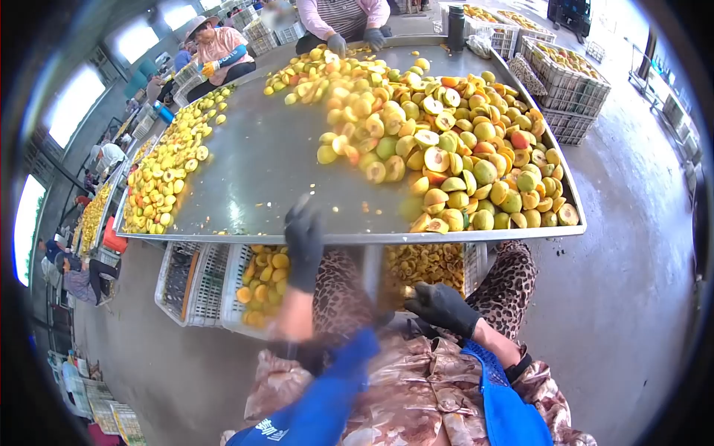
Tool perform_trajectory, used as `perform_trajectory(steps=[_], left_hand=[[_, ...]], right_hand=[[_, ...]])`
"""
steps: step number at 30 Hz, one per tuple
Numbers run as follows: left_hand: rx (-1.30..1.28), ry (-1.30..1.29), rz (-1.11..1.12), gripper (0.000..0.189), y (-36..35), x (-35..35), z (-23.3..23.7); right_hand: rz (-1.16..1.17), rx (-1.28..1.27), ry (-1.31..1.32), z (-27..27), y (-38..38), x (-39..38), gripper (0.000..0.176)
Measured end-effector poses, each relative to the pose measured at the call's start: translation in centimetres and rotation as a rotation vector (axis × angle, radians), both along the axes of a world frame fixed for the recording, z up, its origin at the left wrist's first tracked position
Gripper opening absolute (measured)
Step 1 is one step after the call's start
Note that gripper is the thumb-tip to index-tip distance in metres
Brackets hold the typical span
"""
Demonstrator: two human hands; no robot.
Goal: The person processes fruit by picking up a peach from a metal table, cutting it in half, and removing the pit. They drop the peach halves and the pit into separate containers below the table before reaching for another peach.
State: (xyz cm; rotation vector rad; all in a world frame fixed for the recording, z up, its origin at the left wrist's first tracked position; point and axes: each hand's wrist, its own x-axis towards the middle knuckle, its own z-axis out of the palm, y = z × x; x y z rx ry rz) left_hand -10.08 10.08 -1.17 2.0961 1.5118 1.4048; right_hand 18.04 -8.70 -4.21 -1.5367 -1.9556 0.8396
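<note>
My left hand (303, 241), in a dark glove, is raised at the near edge of the metal table (260, 178); motion smears its fingers. My right hand (440, 306), also gloved, is closed above my lap with a small pale yellowish piece (408, 293) at its fingertips; I cannot tell what the piece is. A large heap of cut yellow-green peaches (461, 149), many in halves, covers the right side of the table. More cut fruit (167, 175) lies along its left edge.
Below the table edge stand a white crate of yellow fruit halves (264, 286) and a crate of brownish cut pieces (424, 264). Across the table, a person's gloved hands (357, 41) touch the fruit. Another person (217, 56) sits at the far left. Stacked crates (567, 93) stand at right.
</note>
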Motion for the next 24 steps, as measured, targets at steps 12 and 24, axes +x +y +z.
perform_trajectory(steps=[12, 24], left_hand=[[-0.43, 0.135, 0.035, 0.071, 13.6, 14.2, -5.2], [-0.651, -0.467, -0.495, 0.031, 5.9, 12.5, -0.6]], right_hand=[[-0.147, 0.0, 0.351, -1.8, -3.5, 3.3, 0.035], [-0.478, 0.057, 0.884, 2.9, -0.7, 2.7, 0.024]])
